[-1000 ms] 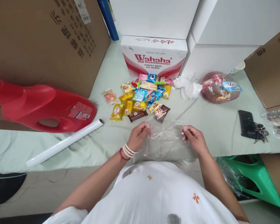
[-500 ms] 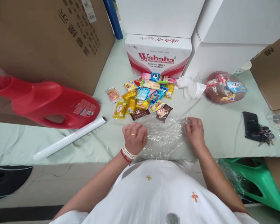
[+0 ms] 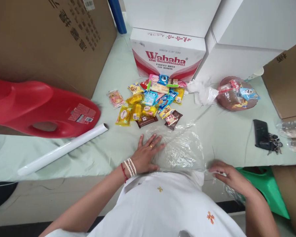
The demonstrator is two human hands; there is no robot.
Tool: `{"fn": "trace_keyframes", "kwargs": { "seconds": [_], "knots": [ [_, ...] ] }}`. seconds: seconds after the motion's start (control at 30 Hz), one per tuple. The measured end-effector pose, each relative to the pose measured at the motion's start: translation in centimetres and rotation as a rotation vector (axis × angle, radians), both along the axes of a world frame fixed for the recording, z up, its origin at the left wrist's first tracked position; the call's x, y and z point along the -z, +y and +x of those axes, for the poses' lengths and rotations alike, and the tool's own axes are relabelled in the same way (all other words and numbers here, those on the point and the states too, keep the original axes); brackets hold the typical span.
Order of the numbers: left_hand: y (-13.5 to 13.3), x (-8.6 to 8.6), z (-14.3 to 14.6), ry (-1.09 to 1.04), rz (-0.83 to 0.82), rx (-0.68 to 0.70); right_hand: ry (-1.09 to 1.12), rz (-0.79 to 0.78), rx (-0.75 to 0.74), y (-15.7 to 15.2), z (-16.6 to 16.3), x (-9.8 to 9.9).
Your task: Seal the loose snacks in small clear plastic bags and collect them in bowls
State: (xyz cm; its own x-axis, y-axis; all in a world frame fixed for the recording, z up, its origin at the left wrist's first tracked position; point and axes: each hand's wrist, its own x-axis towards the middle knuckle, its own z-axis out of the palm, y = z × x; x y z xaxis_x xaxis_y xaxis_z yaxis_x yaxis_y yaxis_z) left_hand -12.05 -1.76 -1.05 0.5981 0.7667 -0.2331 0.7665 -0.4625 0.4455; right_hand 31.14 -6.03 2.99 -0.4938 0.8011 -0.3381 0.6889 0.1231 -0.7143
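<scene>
A crumpled clear plastic bag (image 3: 185, 148) lies flattened at the table's front edge, against the white shirt. My left hand (image 3: 146, 154) rests on its left part, palm down with fingers spread. At the bag's near right corner, my right hand (image 3: 227, 174) has its fingers closed in a pinch on the plastic, just off the table edge. Beyond the bag sits a pile of wrapped snacks: yellow-wrapped cakes (image 3: 123, 115), blue packets (image 3: 150, 97), dark brown bars (image 3: 146, 121) and a pink packet (image 3: 115, 98) on the left.
A Wahaba-type "Wahaha" water carton (image 3: 166, 56) stands behind the snacks. Left are a red jug (image 3: 61, 105) and a white tube (image 3: 64, 149). Right are a white plastic bag (image 3: 203, 92), a bowl (image 3: 224, 103) with snacks, a black case (image 3: 260, 133) with keys, and a green stool (image 3: 273, 194) below.
My left hand has opened from a fist and spread flat on the bag. My right hand has moved toward me and right, from the bag's far corner to its near one.
</scene>
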Motion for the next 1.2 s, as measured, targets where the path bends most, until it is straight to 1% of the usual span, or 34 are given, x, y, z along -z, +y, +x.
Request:
{"fn": "trace_keyframes", "kwargs": {
  "seconds": [0.03,0.07,0.1,0.13,0.17,0.2,0.27,0.33,0.4,0.43,0.47,0.5,0.53,0.6,0.67,0.73,0.8,0.83,0.9,0.97,1.03,1.1,1.13,1.2],
  "knots": [
    [-0.2,0.0,0.1,-0.010,-0.010,0.021,-0.035,-0.049,0.032,-0.3,1.3,-0.5],
    [-0.4,0.0,0.2,-0.019,-0.018,0.041,-0.073,-0.052,0.077,0.0,2.2,-1.2],
    [-0.5,0.0,0.3,-0.026,-0.024,0.056,-0.115,-0.006,0.132,0.9,2.5,-1.8],
    [-0.6,0.0,0.5,-0.029,-0.028,0.067,-0.151,0.084,0.184,2.3,2.2,-2.5],
    [-0.6,0.0,0.6,-0.028,-0.030,0.072,-0.189,0.200,0.219,4.3,1.2,-3.1],
    [-0.6,-0.1,0.7,-0.024,-0.031,0.073,-0.235,0.294,0.203,6.6,-0.4,-3.5],
    [-0.5,-0.1,0.7,-0.009,-0.033,0.076,-0.274,0.387,0.010,11.8,-5.1,-3.9],
    [-0.3,-0.2,0.7,0.004,-0.037,0.090,-0.286,0.418,-0.230,16.5,-10.6,-3.6],
    [-0.2,-0.1,0.6,0.004,-0.039,0.105,-0.286,0.431,-0.450,19.8,-15.3,-2.8],
    [-0.2,-0.1,0.6,-0.003,-0.037,0.105,-0.298,0.436,-0.521,20.9,-17.1,-2.3],
    [-0.3,0.0,0.6,-0.013,-0.032,0.099,-0.324,0.441,-0.560,21.6,-18.2,-1.8],
    [-0.3,0.1,0.6,-0.025,-0.023,0.089,-0.365,0.443,-0.560,22.0,-18.7,-1.4],
    [-0.3,0.3,0.6,-0.036,-0.014,0.077,-0.417,0.439,-0.530,22.1,-18.7,-1.1],
    [-0.4,0.5,0.5,-0.057,-0.004,0.060,-0.538,0.406,-0.419,22.1,-17.2,-0.8],
    [-0.4,0.6,0.5,-0.073,-0.011,0.058,-0.613,0.363,-0.308,21.7,-14.9,-1.2],
    [-0.4,0.6,0.4,-0.088,-0.021,0.069,-0.566,0.341,-0.244,21.1,-13.1,-2.2],
    [-0.3,0.6,0.3,-0.103,-0.018,0.081,-0.413,0.322,-0.263,20.2,-13.2,-3.4],
    [-0.3,0.7,0.2,-0.110,-0.013,0.084,-0.333,0.309,-0.310,19.7,-14.2,-4.0],
    [-0.2,0.7,0.2,-0.113,-0.007,0.082,-0.243,0.296,-0.455,18.7,-17.7,-4.7],
    [-0.1,0.8,0.2,-0.102,-0.013,0.078,-0.293,0.356,-0.554,18.1,-22.4,-4.6],
    [0.0,0.9,0.2,-0.091,-0.024,0.084,-0.408,0.456,-0.538,18.3,-26.9,-3.8],
    [0.0,0.9,0.3,-0.089,-0.028,0.089,-0.490,0.528,-0.523,19.1,-30.0,-2.8],
    [0.0,0.9,0.3,-0.091,-0.028,0.089,-0.516,0.547,-0.526,19.6,-31.0,-2.4],
    [0.0,1.0,0.3,-0.095,-0.026,0.082,-0.549,0.550,-0.563,20.5,-31.8,-2.0]
  ]
}}
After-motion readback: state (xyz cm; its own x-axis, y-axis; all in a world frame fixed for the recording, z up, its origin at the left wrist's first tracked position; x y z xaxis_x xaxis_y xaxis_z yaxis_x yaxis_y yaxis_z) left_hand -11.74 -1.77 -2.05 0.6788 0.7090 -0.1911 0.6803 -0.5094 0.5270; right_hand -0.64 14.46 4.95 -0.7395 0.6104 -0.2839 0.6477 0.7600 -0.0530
